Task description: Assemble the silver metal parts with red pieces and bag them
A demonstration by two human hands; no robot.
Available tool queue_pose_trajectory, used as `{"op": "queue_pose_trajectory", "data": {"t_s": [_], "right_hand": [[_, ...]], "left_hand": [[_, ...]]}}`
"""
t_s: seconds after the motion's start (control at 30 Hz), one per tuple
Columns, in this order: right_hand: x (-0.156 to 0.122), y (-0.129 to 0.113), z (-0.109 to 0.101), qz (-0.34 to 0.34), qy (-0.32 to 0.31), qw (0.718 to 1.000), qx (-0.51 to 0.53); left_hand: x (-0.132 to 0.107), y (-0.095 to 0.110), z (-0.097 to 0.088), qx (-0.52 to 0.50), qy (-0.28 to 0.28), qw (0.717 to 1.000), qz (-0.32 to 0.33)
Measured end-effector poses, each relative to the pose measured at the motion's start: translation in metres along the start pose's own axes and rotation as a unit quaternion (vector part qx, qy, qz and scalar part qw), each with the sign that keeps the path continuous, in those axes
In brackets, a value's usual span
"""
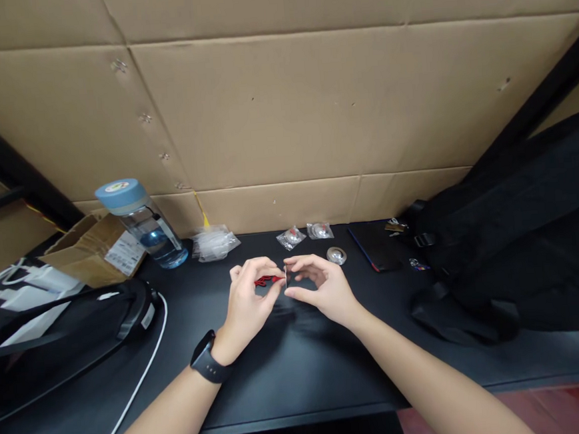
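Above the black table (pixel 281 371), my left hand (pixel 250 297) pinches a small red piece (pixel 264 281) with an openwork shape; its kind is too small to make out. Its pointed end meets a thin flat disc (pixel 287 276), seen edge-on. My right hand (pixel 325 288) grips this disc by its rim between thumb and fingers. Just behind my right hand lies a round shiny metal piece (pixel 336 255). Farther back are two round pieces in clear plastic wrappers, a left one (pixel 291 237) and a right one (pixel 319 231).
Clear plastic bags (pixel 215 243) lie by the cardboard wall (pixel 271 111). At left stand a water bottle (pixel 153 231), a cardboard box (pixel 91 249) and a black bag (pixel 77 327) beside a white cable (pixel 145 365). A dark tablet-like slab (pixel 376 245) and a black backpack (pixel 517 246) are at right.
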State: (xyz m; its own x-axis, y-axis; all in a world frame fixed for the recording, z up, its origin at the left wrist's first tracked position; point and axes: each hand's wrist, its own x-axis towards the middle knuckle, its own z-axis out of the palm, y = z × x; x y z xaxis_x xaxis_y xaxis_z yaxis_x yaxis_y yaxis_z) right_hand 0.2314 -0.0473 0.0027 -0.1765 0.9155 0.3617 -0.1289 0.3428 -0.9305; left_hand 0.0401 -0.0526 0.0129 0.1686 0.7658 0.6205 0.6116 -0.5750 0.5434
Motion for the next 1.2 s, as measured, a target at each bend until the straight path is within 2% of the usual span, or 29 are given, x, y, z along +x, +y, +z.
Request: {"op": "queue_pose_trajectory", "data": {"t_s": [0.23, 0.3, 0.47, 0.57, 0.63, 0.7, 0.77, 0.9, 1.1, 1.2], "right_hand": [[-0.002, 0.001, 0.006, -0.006, 0.027, 1.000, 0.007], [-0.003, 0.002, 0.008, -0.001, 0.029, 1.000, 0.005], [-0.002, 0.008, 0.005, -0.015, -0.003, 1.000, -0.010], [-0.002, 0.010, 0.002, -0.003, -0.022, 0.999, -0.030], [-0.002, 0.008, -0.001, 0.008, -0.039, 0.998, -0.047], [-0.001, 0.005, -0.004, -0.014, -0.059, 0.993, -0.097], [0.000, 0.000, -0.007, -0.077, -0.081, 0.977, -0.183], [0.003, -0.007, -0.013, -0.186, -0.101, 0.923, -0.323], [0.003, -0.009, -0.013, -0.216, -0.110, 0.879, -0.411], [0.003, -0.011, -0.013, -0.212, -0.122, 0.871, -0.426]], "left_hand": [[0.003, 0.005, -0.005, 0.040, -0.010, 0.998, 0.049], [0.004, 0.007, -0.006, 0.055, -0.012, 0.997, 0.046], [0.004, 0.004, -0.005, 0.018, -0.041, 0.999, -0.001], [0.004, 0.002, -0.006, 0.008, -0.059, 0.998, -0.006], [0.004, 0.001, -0.008, 0.010, -0.055, 0.998, -0.005], [0.004, 0.001, -0.008, 0.006, -0.044, 0.999, -0.015], [0.003, 0.000, -0.007, -0.004, -0.037, 0.999, -0.032], [0.001, 0.000, -0.004, -0.019, -0.037, 0.998, -0.046], [0.003, 0.002, -0.007, -0.036, -0.039, 0.998, -0.031], [0.006, 0.000, -0.011, -0.080, -0.076, 0.993, -0.035]]}}
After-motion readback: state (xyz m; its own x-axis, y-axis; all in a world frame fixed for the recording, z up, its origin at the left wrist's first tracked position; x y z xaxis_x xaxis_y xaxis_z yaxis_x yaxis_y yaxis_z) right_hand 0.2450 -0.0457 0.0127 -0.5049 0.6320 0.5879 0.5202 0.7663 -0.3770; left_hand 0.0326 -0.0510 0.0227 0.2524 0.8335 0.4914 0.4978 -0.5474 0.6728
